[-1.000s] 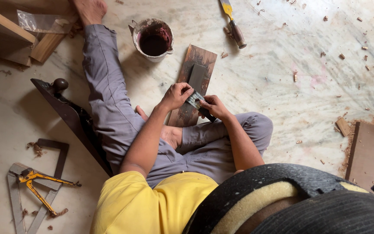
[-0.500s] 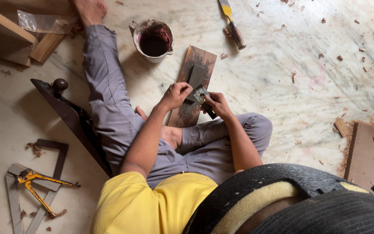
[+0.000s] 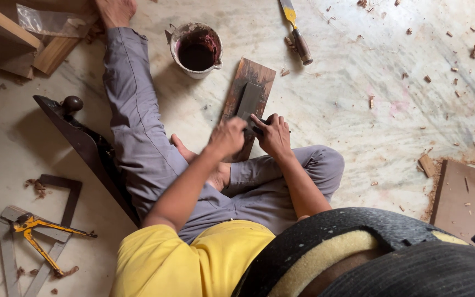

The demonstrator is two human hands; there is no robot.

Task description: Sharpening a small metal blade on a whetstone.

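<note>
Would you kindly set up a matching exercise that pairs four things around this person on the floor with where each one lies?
Things:
1. sharpening stone
2. bucket
3. chisel
4. yellow compass

Places:
A. at the top, right of the bucket
B. lower left, on the metal squares
C. on the wooden board in front of both hands
D. beside the stretched-out leg, left of the board

Pairs: 1-C, 2-D, 3-A, 4-B

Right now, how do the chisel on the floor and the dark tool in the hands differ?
The chisel lies loose and untouched on the marble; the dark tool is gripped by the left hand and right hand. The chisel shows whole, with a yellow band; the tool is mostly hidden, over the stone.
</note>
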